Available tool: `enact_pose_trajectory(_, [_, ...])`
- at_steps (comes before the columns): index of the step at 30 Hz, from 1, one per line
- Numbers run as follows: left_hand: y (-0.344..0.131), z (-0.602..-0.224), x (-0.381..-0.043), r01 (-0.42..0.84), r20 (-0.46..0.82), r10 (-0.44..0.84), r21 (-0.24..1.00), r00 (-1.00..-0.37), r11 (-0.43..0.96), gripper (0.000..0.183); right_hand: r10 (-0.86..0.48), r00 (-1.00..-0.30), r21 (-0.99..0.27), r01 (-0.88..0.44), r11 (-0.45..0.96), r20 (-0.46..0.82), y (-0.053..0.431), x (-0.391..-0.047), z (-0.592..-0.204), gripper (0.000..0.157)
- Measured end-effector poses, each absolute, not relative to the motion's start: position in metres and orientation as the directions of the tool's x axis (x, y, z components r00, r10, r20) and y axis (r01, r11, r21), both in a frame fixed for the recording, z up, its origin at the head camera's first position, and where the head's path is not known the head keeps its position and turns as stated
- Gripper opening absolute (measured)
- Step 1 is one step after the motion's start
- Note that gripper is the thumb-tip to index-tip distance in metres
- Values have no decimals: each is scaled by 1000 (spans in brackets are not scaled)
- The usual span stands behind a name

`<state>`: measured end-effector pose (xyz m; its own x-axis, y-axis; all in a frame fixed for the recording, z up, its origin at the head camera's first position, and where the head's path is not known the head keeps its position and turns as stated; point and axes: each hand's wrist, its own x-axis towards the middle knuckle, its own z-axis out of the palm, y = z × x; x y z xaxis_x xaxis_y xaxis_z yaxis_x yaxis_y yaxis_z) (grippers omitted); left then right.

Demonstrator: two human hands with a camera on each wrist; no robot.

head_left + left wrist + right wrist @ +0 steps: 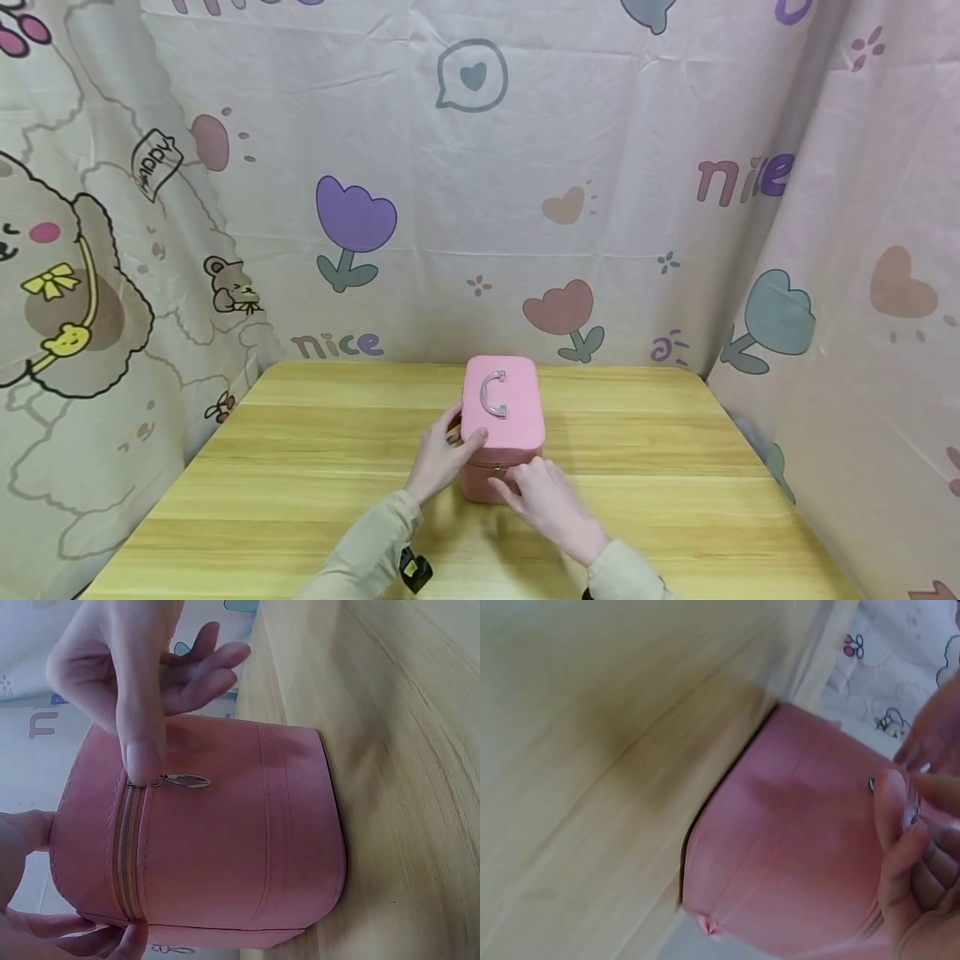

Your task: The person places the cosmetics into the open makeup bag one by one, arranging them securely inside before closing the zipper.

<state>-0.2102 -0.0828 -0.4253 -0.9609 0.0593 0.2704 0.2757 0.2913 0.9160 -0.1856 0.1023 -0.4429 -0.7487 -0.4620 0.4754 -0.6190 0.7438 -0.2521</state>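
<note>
A pink zippered case [517, 412] with a silver handle [485, 393] on its lid stands on the wooden table. My left hand [442, 450] grips its left side, thumb on the lid. In front of the case is my right hand [551, 504], at the zipper. The left wrist view shows one straight right finger [142, 754] touching the zipper slider, while the metal zipper pull [187, 781] hangs free beside it. Its other fingers are loosely bent. Zipper teeth [127, 847] run from the slider towards the left hand. The zipper's far end is hidden.
The wooden table [315, 467] extends around the case on every side. A printed curtain [450, 208] hangs behind it and along both sides. A small black object [414, 570] sits by the left sleeve.
</note>
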Motion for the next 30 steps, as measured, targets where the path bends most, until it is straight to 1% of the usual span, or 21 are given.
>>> enact_pose_trajectory(5, [-83,-427,-211,279,276,52,918,-960,283,68,-417,-761,-255,-587,768,497,90,-185,-445,44])
enact_pose_trajectory(7, [-83,-427,-211,283,279,55,917,-959,281,68,-394,-756,-233,-571,787,522,87,-185,-447,43])
enact_pose_trajectory(11, [-82,-426,-211,289,283,60,916,-957,277,68,-359,-714,-154,-544,825,601,83,-185,-451,32])
enact_pose_trajectory(13, [-83,-426,-211,285,280,58,918,-958,276,68,-359,-693,-119,-539,834,625,82,-185,-453,30])
enact_pose_trajectory(19, [-83,-427,-211,288,284,54,919,-957,269,68,-381,-645,-72,-561,825,663,85,-186,-454,39])
enact_pose_trajectory(22, [-84,-428,-211,289,284,55,919,-957,268,68,-399,-607,-19,-564,826,688,87,-185,-453,38])
enact_pose_trajectory(24, [-84,-428,-211,286,282,56,920,-958,267,68,-412,-603,-18,-577,816,683,89,-184,-452,37])
enact_pose_trajectory(26, [-84,-428,-210,286,281,57,920,-958,267,68,-426,-620,-48,-600,799,659,92,-184,-451,36])
enact_pose_trajectory(30, [-84,-427,-210,286,280,61,920,-958,268,68,-430,-710,-244,-635,733,558,97,-187,-446,32])
